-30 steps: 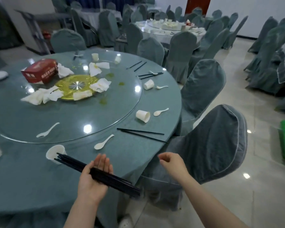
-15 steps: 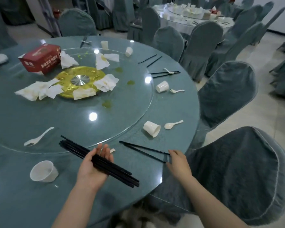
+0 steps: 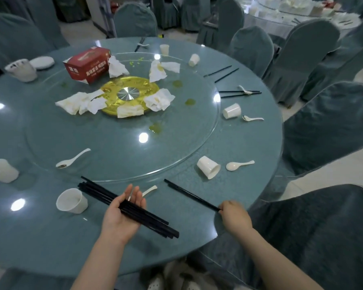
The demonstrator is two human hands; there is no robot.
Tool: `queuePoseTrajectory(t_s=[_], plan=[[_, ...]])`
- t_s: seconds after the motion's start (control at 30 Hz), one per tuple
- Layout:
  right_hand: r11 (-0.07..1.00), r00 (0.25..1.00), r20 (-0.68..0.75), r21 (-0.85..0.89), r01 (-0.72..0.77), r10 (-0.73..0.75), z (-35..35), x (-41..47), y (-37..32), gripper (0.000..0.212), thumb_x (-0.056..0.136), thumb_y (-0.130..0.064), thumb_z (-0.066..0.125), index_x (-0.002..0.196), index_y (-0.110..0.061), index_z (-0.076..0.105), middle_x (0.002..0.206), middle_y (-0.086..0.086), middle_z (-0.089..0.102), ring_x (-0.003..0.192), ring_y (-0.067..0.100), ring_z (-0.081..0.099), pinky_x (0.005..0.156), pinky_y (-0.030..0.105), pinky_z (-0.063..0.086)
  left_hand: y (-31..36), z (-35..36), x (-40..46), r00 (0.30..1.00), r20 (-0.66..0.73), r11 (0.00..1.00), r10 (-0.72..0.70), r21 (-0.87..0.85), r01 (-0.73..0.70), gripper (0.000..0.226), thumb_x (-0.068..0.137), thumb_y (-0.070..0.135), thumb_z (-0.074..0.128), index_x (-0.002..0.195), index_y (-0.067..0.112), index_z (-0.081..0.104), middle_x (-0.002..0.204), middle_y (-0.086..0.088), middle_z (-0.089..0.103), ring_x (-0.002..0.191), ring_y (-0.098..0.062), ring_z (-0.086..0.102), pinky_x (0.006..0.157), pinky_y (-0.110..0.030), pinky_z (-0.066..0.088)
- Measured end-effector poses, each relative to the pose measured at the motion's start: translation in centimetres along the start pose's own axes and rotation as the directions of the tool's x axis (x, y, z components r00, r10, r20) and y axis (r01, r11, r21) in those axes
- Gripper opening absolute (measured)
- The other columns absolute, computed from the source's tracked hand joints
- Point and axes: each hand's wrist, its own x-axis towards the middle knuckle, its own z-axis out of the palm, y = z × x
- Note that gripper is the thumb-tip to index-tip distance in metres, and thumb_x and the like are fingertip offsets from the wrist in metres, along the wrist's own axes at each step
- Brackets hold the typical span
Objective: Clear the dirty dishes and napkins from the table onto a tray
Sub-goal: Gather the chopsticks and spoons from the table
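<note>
The left hand (image 3: 122, 218) lies palm up over the near edge of the desk (image 3: 50, 237), fingers nearly straight, with a bundle (image 3: 153, 221) of black chopsticks resting across the palm. The right hand (image 3: 235, 216) is curled round the near end of a chopstick pair (image 3: 189, 194) that lies on the desk. Just left of the bundle stands a white cup (image 3: 71, 200); a spoon handle (image 3: 150, 190) shows past the left fingers. Farther on, a tipped cup (image 3: 209, 169) lies beside a spoon (image 3: 238, 165), and another spoon (image 3: 71, 159) rests on the glass turntable (image 3: 124, 160). In the middle, crumpled napkins (image 3: 82, 102) ring a gold disc (image 3: 130, 88), with a red box (image 3: 87, 65) behind. More cups, spoons and chopsticks lie along the far right rim. No tray is in view.
</note>
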Motion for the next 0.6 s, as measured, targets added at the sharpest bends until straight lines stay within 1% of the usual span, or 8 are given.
queuePoseTrajectory(t_s=[0.1, 0.17, 0.27, 0.37, 0.43, 0.5, 0.53, 0.6], plan=[[0.992, 0.999, 0.029, 0.127, 0.016, -0.02, -0.2, -0.2, -0.9, 0.017, 0.098, -0.029, 0.044, 0.101, -0.018, 0.056, 0.11, 0.004, 0.057, 0.098, 0.02, 0.052, 0.082, 0.033, 0.043, 0.2, -0.1, -0.3, 0.999, -0.018, 0.999, 0.031, -0.008, -0.031, 0.026, 0.096, 0.022, 0.038, 0.09, 0.021, 0.063, 0.071, 0.005, 0.073, 0.06, -0.007, 0.069, 0.067, -0.023, 0.054], [0.979, 0.997, 0.034, 0.193, 0.061, -0.069, -0.7, -0.5, -2.0, 0.012, 0.098, -0.028, 0.045, 0.091, -0.02, 0.05, 0.103, 0.003, 0.058, 0.087, 0.017, 0.05, 0.074, 0.03, 0.038, 0.4, -0.3, -0.6, 0.998, -0.021, 0.998, 0.053, -0.029, -0.053, 0.026, 0.096, 0.023, 0.039, 0.087, 0.022, 0.063, 0.071, 0.004, 0.073, 0.059, -0.007, 0.069, 0.065, -0.023, 0.055], [0.947, 0.985, 0.029, 0.281, 0.156, -0.171, -2.3, -0.7, -4.6, 0.012, 0.098, -0.025, 0.047, 0.087, -0.02, 0.05, 0.089, -0.002, 0.057, 0.082, 0.016, 0.052, 0.068, 0.028, 0.034, 0.8, -0.7, -0.8, 0.996, -0.022, 0.994, 0.085, -0.064, -0.086, 0.025, 0.097, 0.024, 0.04, 0.087, 0.022, 0.063, 0.071, 0.004, 0.073, 0.059, -0.008, 0.069, 0.064, -0.024, 0.056], [0.887, 0.949, 0.026, 0.363, 0.284, -0.315, -4.3, -1.0, -8.4, 0.014, 0.098, -0.024, 0.048, 0.085, -0.02, 0.049, 0.076, -0.008, 0.052, 0.072, 0.011, 0.048, 0.06, 0.024, 0.031, 1.0, -1.1, -0.8, 0.994, -0.022, 0.989, 0.111, -0.092, -0.113, 0.028, 0.099, 0.027, 0.039, 0.09, 0.021, 0.065, 0.076, 0.002, 0.074, 0.066, -0.011, 0.071, 0.077, -0.029, 0.051], [0.843, 0.912, 0.03, 0.395, 0.366, -0.41, -5.6, -1.5, -11.5, 0.016, 0.097, -0.023, 0.049, 0.082, -0.02, 0.049, 0.072, -0.01, 0.05, 0.068, 0.01, 0.045, 0.055, 0.02, 0.03, 1.1, -1.2, -0.9, 0.992, -0.024, 0.988, 0.122, -0.093, -0.124, 0.029, 0.1, 0.028, 0.037, 0.092, 0.02, 0.064, 0.082, -0.003, 0.075, 0.079, -0.016, 0.071, 0.082, -0.031, 0.046], [0.805, 0.869, 0.048, 0.405, 0.434, -0.493, -6.4, -2.2, -14.6, 0.017, 0.096, -0.02, 0.05, 0.079, -0.02, 0.049, 0.071, -0.006, 0.052, 0.068, 0.013, 0.044, 0.053, 0.019, 0.03, 1.5, -1.2, -1.1, 0.992, -0.024, 0.986, 0.125, -0.108, -0.127, 0.029, 0.101, 0.029, 0.037, 0.093, 0.019, 0.063, 0.092, -0.007, 0.072, 0.093, -0.02, 0.064, 0.086, -0.033, 0.046], [0.791, 0.85, 0.065, 0.408, 0.456, -0.523, -6.5, -2.4, -16.1, 0.016, 0.095, -0.019, 0.05, 0.079, -0.019, 0.05, 0.071, -0.004, 0.052, 0.068, 0.014, 0.044, 0.053, 0.018, 0.031, 1.8, -1.1, -1.1, 0.992, -0.014, 0.983, 0.126, -0.133, -0.127, 0.029, 0.101, 0.03, 0.038, 0.092, 0.018, 0.062, 0.094, -0.008, 0.07, 0.095, -0.021, 0.062, 0.086, -0.035, 0.048], [0.779, 0.826, 0.089, 0.401, 0.482, -0.557, -6.5, -2.5, -18.9, 0.012, 0.094, -0.019, 0.052, 0.082, -0.019, 0.052, 0.072, -0.004, 0.054, 0.071, 0.015, 0.046, 0.055, 0.021, 0.03, 2.8, -1.1, -1.1, 0.991, 0.004, 0.975, 0.136, -0.177, -0.133, 0.029, 0.101, 0.031, 0.039, 0.092, 0.016, 0.061, 0.09, -0.01, 0.072, 0.091, -0.022, 0.065, 0.077, -0.036, 0.057]])
